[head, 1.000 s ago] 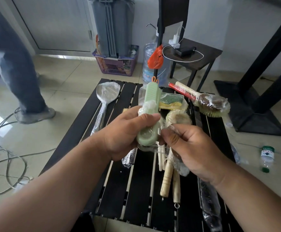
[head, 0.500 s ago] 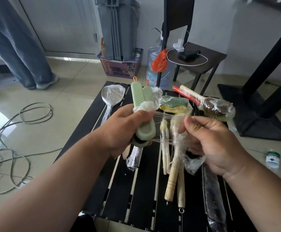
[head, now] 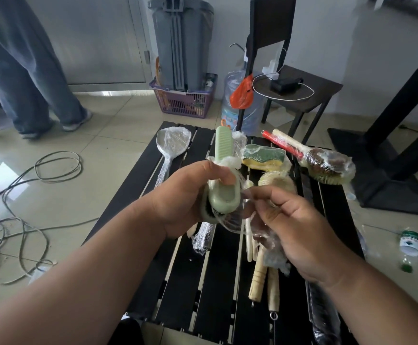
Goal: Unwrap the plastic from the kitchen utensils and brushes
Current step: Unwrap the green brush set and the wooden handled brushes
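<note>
Since half a second ago the right hand [head: 300,227] has drawn back toward the left, and the film stretched between them has slackened into a loose bunch. Over the slatted table [head: 185,275], the left hand [head: 188,195] grips the green brush [head: 224,178], fingers curled round its body, handle pointing away. Film [head: 235,220] clings to its near end and mid-handle; dark bristles show underneath. The right hand pinches that film, with more crumpled beneath its palm. A wrapped spoon [head: 171,148] lies at the table's far left.

The left hand [head: 185,195] hides the green brush [head: 224,175] middle; the standing person [head: 23,66] is cut off above.
</note>
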